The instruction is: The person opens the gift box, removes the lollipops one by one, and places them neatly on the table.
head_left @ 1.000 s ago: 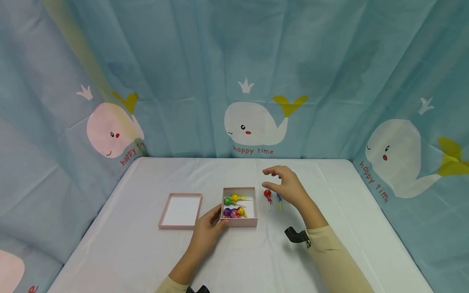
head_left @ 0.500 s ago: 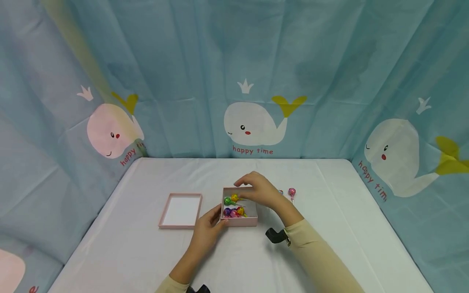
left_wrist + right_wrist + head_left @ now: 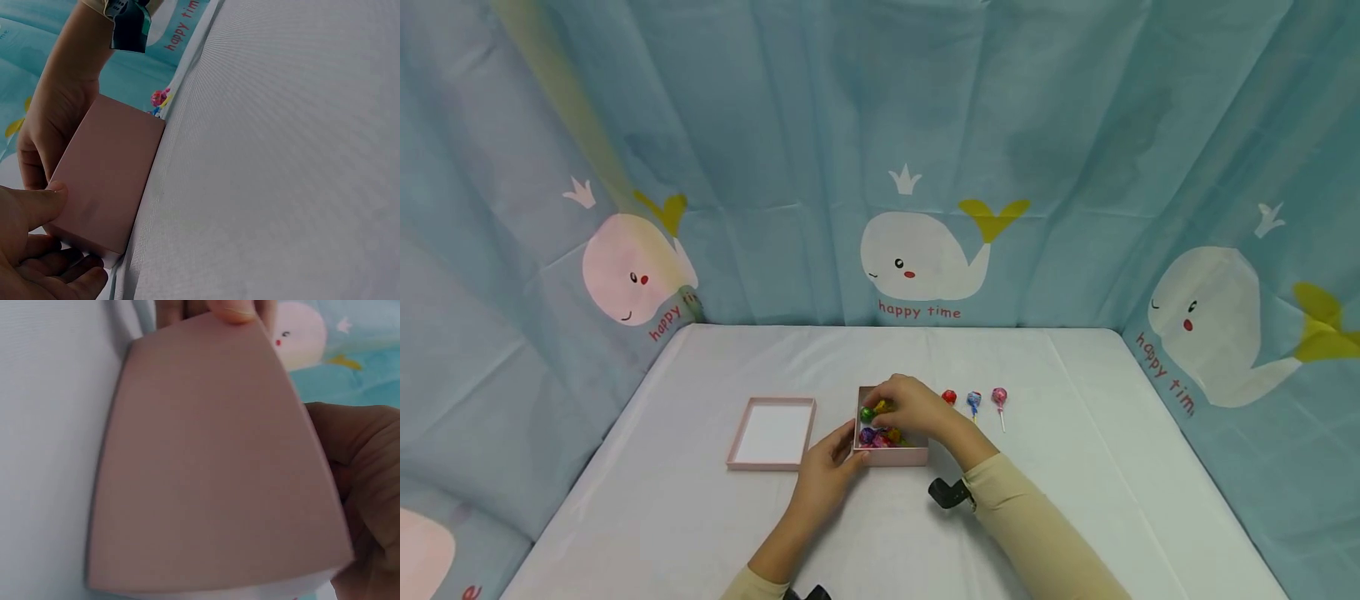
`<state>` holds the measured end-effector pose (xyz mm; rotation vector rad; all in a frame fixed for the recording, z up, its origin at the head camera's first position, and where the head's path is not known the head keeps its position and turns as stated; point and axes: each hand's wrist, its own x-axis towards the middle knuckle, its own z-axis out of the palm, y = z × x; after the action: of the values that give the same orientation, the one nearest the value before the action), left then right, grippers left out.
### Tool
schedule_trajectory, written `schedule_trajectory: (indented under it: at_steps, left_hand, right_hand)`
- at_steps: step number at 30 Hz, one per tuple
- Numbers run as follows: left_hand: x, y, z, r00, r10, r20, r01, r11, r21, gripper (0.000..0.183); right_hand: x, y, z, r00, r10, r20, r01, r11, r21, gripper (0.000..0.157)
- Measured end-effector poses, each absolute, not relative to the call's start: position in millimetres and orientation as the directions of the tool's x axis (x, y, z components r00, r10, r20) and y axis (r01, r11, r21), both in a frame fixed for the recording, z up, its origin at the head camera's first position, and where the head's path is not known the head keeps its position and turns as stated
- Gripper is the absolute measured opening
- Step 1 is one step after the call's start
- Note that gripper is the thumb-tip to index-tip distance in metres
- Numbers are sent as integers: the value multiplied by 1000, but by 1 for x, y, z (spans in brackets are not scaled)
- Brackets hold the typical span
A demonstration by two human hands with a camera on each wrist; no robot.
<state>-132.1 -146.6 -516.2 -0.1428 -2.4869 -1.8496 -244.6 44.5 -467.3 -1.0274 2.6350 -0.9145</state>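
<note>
- Pale blue fabric curtain [image 3: 775, 125], printed with whales, hangs behind and on both sides of a white cloth-covered counter [image 3: 1150, 483], meeting its back edge.
- Broad cloth reaches from a red-wrapped lollipop [image 3: 949, 397], a blue-wrapped lollipop [image 3: 973, 399] and a pink-wrapped lollipop [image 3: 999, 394] — side by side in a row — to the right edge.
- Leftward, a shallow square pink-rimmed lid [image 3: 771, 433] lies well in from the left edge, a gap between it and a smooth, open pink box [image 3: 891, 457].
- Left hand [image 3: 827, 471] holds the box at its near left corner, thumb on the front wall.
- Right hand [image 3: 906, 406] dips into the box, thumb and fingers curved about a yellow-wrapped lollipop [image 3: 882, 407] — whether pinching it, I cannot tell.
- Just left of those fingertips lies a green-wrapped lollipop [image 3: 867, 414]; a purple-wrapped lollipop [image 3: 867, 435] sits nearer the front wall.
</note>
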Motion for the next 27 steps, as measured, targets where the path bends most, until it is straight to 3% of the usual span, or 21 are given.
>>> schedule_trajectory:
  at_steps: [8,17,27]
  left_hand:
    - [-132,-147,-517,-993,59,101,113,265,958,64]
    - [-133,-147,-520,-992,52,116,125,259,958,62]
    - [-132,-146,-519,-991,45,128,136,283,950,63]
  right_hand:
    - [-240,38,-480,-734,-677,53,-600,611,-517,22]
    - [-237,32,-487,-717,-689,106,-685,667,-294,25]
    - [-235,31,-486,-715,-694,80,-690,683,-239,24]
